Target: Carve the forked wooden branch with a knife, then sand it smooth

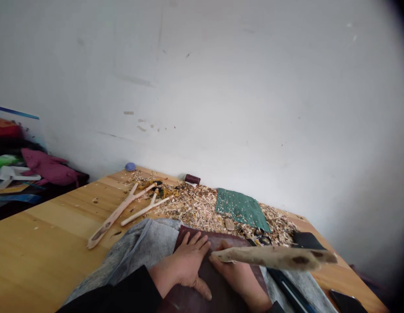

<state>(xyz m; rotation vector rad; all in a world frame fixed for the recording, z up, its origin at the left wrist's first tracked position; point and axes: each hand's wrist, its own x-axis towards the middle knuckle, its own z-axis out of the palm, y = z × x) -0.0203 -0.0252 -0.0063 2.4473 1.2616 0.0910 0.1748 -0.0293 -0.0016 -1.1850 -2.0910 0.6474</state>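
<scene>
My left hand (189, 261) lies with its fingers spread on a dark brown leather-like sheet (213, 282). Just to its right, my right hand (232, 269) is closed around the thin end of a peeled wooden branch (270, 256). The branch stretches to the right above the sheet, with dark knots near its thick end. Beneath the sheet is a grey cloth (146, 241). Part of my right hand is hidden behind the branch.
Two forked sticks (115, 214) (141, 213) lie on the wooden table (51, 243). Wood shavings (198, 206) and a green cloth (241, 208) are near the wall. A black phone-like object (347, 301) is at lower right. Past the table's left edge sits a pink plush toy (51, 168).
</scene>
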